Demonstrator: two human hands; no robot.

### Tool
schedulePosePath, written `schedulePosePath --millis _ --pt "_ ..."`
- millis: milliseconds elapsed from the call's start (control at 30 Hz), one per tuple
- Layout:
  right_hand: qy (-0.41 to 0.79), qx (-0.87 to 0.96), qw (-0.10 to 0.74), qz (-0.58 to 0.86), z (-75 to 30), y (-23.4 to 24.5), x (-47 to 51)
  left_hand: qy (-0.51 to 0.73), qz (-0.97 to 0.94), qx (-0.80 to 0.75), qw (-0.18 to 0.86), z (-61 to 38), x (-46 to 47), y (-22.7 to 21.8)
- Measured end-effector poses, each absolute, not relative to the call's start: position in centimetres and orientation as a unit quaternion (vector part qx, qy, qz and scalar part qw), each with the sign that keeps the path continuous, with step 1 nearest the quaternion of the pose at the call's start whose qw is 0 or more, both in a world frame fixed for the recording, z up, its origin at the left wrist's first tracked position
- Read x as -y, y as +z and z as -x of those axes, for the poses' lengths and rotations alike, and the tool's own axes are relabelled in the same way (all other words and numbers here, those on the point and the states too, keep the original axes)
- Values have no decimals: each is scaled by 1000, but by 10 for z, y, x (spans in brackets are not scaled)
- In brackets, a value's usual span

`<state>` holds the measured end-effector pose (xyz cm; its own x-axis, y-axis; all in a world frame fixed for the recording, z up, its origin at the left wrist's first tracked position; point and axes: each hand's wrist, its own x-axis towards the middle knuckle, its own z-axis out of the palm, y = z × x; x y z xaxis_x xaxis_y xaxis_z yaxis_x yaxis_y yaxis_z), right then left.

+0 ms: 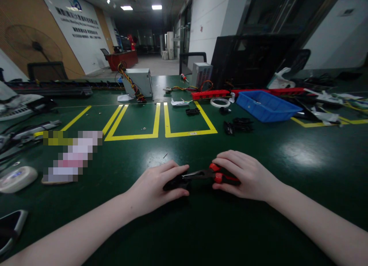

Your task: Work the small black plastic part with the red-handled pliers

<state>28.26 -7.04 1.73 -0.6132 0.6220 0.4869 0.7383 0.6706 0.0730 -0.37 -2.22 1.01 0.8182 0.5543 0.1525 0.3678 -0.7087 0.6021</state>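
Note:
My right hand point(243, 175) is wrapped round the red handles of needle-nose pliers point(202, 174), whose dark jaws point left. In my left hand point(161, 181) is a small black part point(175, 182), held between thumb and fingers against the green tabletop. The tips of the pliers meet this part at its right end; whether they grip it, I cannot tell. Most of the black part is hidden by my left fingers. A thin dark sliver point(165, 156) lies on the table just beyond my left hand.
Several black parts point(238, 125) lie beyond my right hand, near a blue tray point(267, 106). Another black piece point(192, 111) is inside a yellow-taped outline point(189, 134). A roll of white tape point(220, 102) and a grey power supply point(139, 83) stand farther back. At left sits a phone point(13, 229).

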Motion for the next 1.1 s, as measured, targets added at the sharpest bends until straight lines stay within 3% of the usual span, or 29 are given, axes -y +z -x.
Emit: schedulePosePath --millis 400,767,1100 --pt "-140 891 212 376 -284 13 70 155 -905 -251 306 4 20 11" --pt "-127 888 208 389 -283 15 69 166 -938 -243 185 3 20 4" --pt "-140 895 182 383 -286 15 67 143 -939 -244 196 1 24 18"
